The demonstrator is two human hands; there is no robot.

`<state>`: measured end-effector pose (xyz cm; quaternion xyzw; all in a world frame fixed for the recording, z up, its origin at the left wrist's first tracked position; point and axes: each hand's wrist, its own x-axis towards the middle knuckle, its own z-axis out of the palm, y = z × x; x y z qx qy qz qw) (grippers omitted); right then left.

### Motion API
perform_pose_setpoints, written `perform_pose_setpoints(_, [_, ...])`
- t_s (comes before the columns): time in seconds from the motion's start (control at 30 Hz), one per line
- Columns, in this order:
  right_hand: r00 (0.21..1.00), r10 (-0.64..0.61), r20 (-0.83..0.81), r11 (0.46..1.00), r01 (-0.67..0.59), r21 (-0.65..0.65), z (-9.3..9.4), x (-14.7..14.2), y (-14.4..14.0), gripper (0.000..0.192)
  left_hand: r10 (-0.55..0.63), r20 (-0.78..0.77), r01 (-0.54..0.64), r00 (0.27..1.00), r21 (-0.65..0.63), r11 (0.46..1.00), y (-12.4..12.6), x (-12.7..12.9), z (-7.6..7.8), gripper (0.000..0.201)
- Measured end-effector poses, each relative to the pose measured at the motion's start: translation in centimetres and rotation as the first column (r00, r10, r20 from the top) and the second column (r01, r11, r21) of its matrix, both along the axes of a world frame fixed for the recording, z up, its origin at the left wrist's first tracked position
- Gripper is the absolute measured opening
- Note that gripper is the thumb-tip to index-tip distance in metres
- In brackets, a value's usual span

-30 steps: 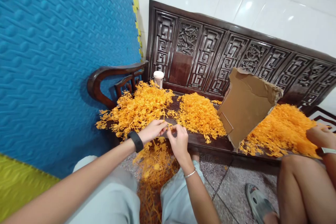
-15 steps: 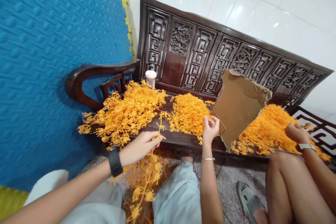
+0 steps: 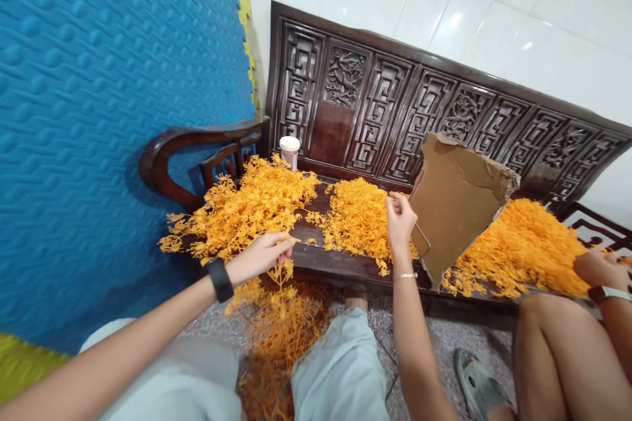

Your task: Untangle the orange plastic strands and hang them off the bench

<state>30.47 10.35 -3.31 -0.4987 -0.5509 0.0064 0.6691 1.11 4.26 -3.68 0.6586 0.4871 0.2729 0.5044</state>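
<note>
My left hand pinches an orange plastic sprig that hangs over the front edge of the dark wooden bench. It sits beside the left pile of orange sprigs. My right hand is raised over the middle pile of small orange pieces, next to a torn cardboard sheet. Its fingertips are pinched on a thin orange piece.
A third orange pile lies right of the cardboard, with another person's hand on it and their knee and sandal below. A white-lidded jar stands at the bench back. More sprigs lie on the floor. A blue foam mat rises on the left.
My hands were together on one sprig. The right hand has since moved right and up over the middle pile with a small piece, while the left stayed by the left pile holding the sprig.
</note>
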Motion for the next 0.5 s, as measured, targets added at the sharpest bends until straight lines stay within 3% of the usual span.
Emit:
perform_pose_setpoints(0.13, [0.982,0.186,-0.010,0.951,-0.183,-0.249,-4.2,-4.4,-4.0,0.015,-0.006,0.079,0.006,0.997,-0.004,1.000,-0.4,0.3,0.7,0.033])
perform_pose_setpoints(0.23, [0.952,0.302,-0.045,0.886,-0.298,-0.356,-6.0,-7.5,-6.0,0.017,0.006,0.179,-0.001,0.984,-0.026,1.000,-0.7,0.5,1.3,0.026])
perform_pose_setpoints(0.37, [0.878,0.467,-0.103,0.779,-0.463,-0.423,-6.4,-10.3,-7.9,0.021,0.044,0.336,-0.024,0.941,-0.061,0.998,-1.0,0.7,1.7,0.021])
perform_pose_setpoints(0.5, [0.840,0.543,-0.010,0.768,-0.502,-0.398,-5.6,-11.8,-8.9,0.019,0.030,0.462,0.003,0.886,-0.071,0.997,-1.0,0.7,1.7,0.022])
